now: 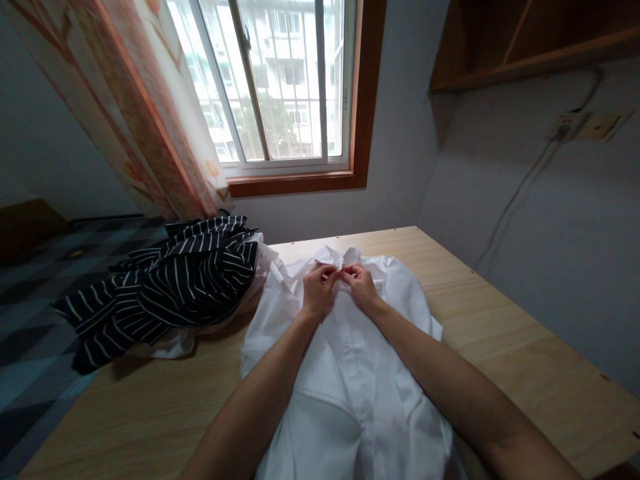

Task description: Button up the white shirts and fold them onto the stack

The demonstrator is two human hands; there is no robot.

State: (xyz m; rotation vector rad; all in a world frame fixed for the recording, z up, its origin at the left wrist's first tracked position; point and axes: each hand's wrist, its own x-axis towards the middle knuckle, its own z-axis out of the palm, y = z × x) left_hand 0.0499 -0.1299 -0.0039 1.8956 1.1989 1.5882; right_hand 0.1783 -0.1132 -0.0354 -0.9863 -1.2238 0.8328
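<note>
A white collared shirt lies spread front up on the wooden table, its collar toward the window and its lower part toward me. Just below the collar, my left hand pinches the cloth of the front opening. My right hand pinches the same spot from the other side, and the fingertips of both hands meet there. Whatever small part sits between the fingertips is too small to make out. Both forearms reach across the shirt.
A heap of black clothing with white stripes lies at the left on the pale wooden table, over some white cloth. Beyond it is a checked bedspread. A window and a curtain are behind; a cord hangs at right.
</note>
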